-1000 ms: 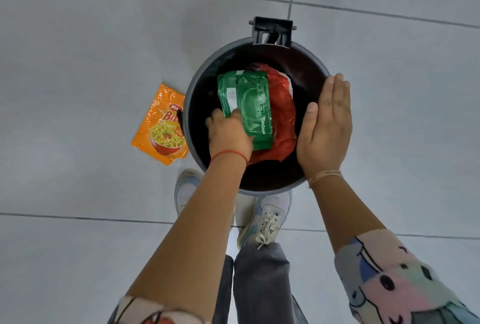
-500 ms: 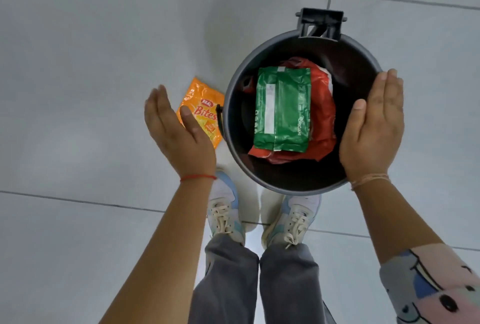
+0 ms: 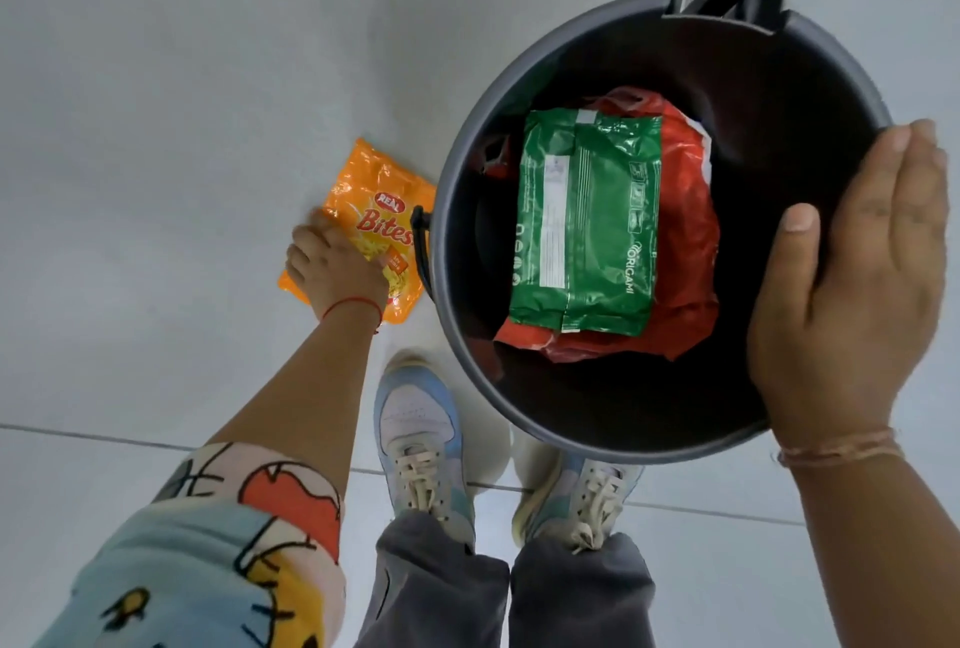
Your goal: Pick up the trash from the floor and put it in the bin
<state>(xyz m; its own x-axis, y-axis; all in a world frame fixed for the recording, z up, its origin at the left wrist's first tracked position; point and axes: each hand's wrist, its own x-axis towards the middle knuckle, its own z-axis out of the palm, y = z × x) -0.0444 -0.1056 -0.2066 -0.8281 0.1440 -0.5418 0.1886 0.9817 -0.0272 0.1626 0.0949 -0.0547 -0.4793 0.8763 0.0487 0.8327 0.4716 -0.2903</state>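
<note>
The orange packet (image 3: 371, 226) lies flat, just left of the bin (image 3: 452, 169), long axis diagonal; the left hand (image 3: 332, 270) is pressed on its near end, fingers curled over it, grip not confirmed; the right hand (image 3: 857, 294) is held flat-fingered at the rim.

A glossy orange foil snack packet (image 3: 371, 226) lies crinkled on smooth, faintly sheened grey floor tiles (image 3: 156, 75). The round bin (image 3: 457, 169) is matt dark plastic; inside, a shiny green film wrapper (image 3: 587, 221) rests on creased, glossy red plastic packaging (image 3: 685, 231).
</note>
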